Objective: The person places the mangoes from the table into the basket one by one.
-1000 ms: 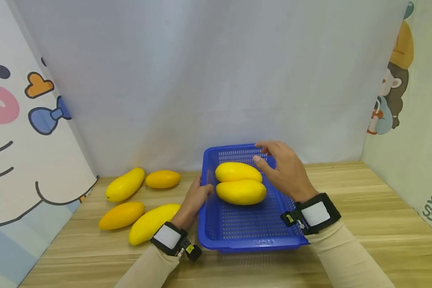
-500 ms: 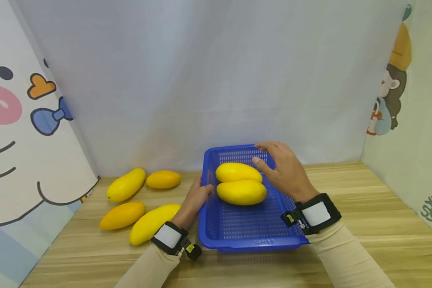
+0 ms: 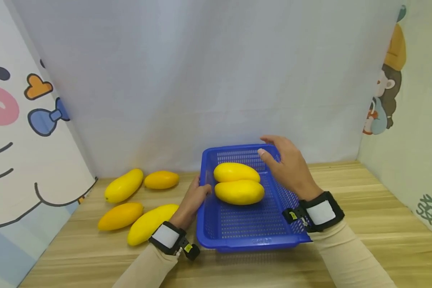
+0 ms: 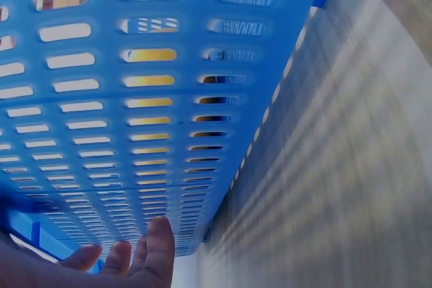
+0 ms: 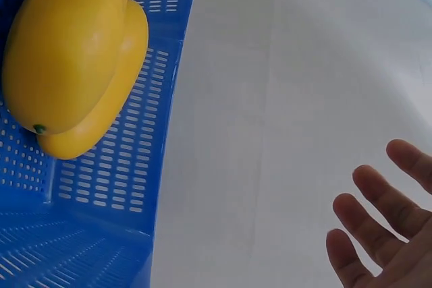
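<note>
One yellow fruit (image 3: 149,225) is partly hidden (behind a wrist (image 3: 180,219)).

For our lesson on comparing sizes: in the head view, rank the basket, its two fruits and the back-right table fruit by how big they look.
1. Basket
2. Front fruit and rear fruit in it: too alike to rank, the rear one being partly hidden
3. Back-right table fruit
</note>
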Available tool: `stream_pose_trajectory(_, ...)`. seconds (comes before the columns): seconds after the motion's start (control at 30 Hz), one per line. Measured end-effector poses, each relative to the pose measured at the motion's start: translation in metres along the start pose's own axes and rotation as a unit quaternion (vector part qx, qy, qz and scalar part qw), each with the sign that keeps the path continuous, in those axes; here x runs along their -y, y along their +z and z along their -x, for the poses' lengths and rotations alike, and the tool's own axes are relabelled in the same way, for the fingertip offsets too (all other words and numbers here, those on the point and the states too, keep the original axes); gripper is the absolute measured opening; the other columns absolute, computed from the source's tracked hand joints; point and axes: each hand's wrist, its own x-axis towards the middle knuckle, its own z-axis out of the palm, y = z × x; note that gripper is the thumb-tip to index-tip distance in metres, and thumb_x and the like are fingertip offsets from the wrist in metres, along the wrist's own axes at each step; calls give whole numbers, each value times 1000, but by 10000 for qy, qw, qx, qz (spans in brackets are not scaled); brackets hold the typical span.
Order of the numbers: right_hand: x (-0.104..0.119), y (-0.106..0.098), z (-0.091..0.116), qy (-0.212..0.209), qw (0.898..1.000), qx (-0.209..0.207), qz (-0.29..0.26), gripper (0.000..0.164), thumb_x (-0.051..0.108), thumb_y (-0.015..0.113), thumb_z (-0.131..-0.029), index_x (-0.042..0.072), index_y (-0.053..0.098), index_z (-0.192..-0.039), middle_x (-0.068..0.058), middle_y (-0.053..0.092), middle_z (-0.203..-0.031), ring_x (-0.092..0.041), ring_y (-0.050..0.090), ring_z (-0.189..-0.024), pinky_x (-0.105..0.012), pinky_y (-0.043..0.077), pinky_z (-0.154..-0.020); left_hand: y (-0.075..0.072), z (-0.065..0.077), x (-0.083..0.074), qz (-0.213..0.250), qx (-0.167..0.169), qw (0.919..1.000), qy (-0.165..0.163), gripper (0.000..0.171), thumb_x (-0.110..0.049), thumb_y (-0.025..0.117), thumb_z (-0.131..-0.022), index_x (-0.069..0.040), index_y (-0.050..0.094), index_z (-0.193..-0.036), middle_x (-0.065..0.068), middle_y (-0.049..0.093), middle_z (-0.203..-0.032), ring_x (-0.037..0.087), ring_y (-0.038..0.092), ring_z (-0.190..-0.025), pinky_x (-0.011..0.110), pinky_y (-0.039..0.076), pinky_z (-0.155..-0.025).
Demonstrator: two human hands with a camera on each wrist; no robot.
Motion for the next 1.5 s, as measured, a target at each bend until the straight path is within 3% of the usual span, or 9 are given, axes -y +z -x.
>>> stream_pose_trajectory(0.2, -5, -16, -2, -92, 9991, -375, -178, 44, 40, 48, -93, 12, 52, -128, -7, 56, -123, -24, 47, -112, -47, 37, -93, 0, 1, 0, -177, -71, 9998, -37, 72, -9, 45, -76, -10, 21, -144, 14, 34, -142, 30, 43, -116, 46, 40, -93)
stream_pose_trajectory(0.5, -6, -52, 0, -61, 9967, -797, -154, 40, 36, 50, -92, 16, 54, -127, -8, 57, -119, -26, 49, -109, -51, 38, -88, 1, -1, -1, -20, 74, 10000, 51, 70, -7, 44, -77, -8, 21, -144, 16, 33, -142, 33, 41, -119, 46, 39, -94)
stream_pose_trajectory(1.03, -4, -46, 4, -222, 9984, -505, 152, 43, 37, 51, -92, 15, 53, -128, -6, 55, -125, -26, 48, -111, -51, 38, -89, -1, -2, 4, 17, -15, 10000, -25, 69, -8, 44, -77, -8, 22, -143, 16, 35, -140, 32, 42, -116, 46, 39, -93)
stream_pose_trajectory(1.5, -5, -74, 4, -255, 9968, -660, 380, 44, 35, 54, -89, 16, 53, -129, -7, 56, -123, -27, 47, -112, -53, 38, -88, 0, 0, 2, 61, 26, 10000, 7, 69, -9, 45, -78, -11, 22, -143, 14, 34, -141, 33, 42, -117, 46, 41, -91)
